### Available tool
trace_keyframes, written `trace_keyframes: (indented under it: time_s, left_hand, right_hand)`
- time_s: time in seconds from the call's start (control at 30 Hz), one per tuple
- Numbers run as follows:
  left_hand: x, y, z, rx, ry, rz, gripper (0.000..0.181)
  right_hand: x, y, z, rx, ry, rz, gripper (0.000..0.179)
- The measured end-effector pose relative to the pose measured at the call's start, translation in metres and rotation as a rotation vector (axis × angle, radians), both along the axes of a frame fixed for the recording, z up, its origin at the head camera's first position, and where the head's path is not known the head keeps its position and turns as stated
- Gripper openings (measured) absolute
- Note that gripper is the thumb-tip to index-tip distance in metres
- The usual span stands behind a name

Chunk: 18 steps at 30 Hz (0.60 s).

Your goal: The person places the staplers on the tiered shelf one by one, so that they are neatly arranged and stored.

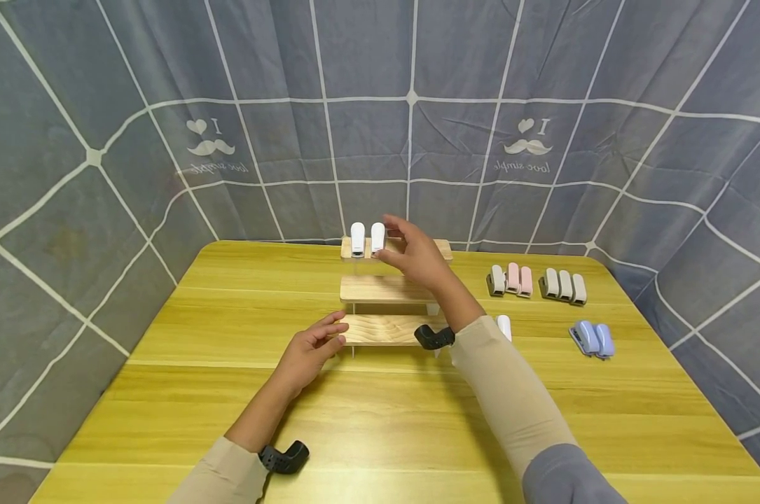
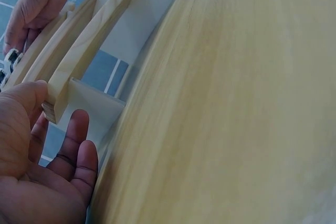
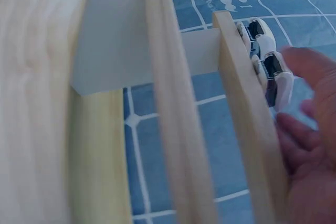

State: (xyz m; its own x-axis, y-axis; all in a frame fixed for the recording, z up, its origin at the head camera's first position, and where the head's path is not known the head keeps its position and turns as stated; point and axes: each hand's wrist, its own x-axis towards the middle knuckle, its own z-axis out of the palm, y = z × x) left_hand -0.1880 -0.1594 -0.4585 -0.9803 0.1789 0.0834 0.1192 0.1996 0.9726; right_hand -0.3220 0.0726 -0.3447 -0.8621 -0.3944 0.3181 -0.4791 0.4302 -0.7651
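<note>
A tiered wooden stand with three board shelves (image 1: 380, 288) stands at the middle of the table. Two small white staplers stand side by side on its top shelf: the left one (image 1: 357, 239) and the right one (image 1: 377, 238). My right hand (image 1: 415, 255) holds the right stapler between thumb and fingertips; in the right wrist view that stapler (image 3: 283, 85) sits at the shelf's back side, within the fingers. My left hand (image 1: 307, 353) grips the left end of the lowest shelf (image 2: 65, 85), the other fingers loosely bent below it.
On the right lie grey and pink staplers (image 1: 512, 278), several grey ones (image 1: 564, 285) and two blue ones (image 1: 592, 339). Another white stapler (image 1: 503, 327) is partly hidden by my right sleeve. A grey checked curtain (image 1: 367, 140) hangs behind the table (image 1: 380, 434).
</note>
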Motion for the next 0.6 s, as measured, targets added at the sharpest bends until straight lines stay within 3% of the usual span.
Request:
trace_keyframes:
  time_s: [0.23,0.6]
  left_hand:
    - [-0.001,0.001,-0.003,-0.017,0.005,0.007,0.037]
    - [-0.001,0.000,-0.003,-0.001,-0.006,0.008,0.037]
  right_hand:
    - [0.004,0.009,-0.006,-0.275,0.016,-0.017,0.056]
    - [0.024,0.032,-0.002,-0.338,0.051,0.000,0.056]
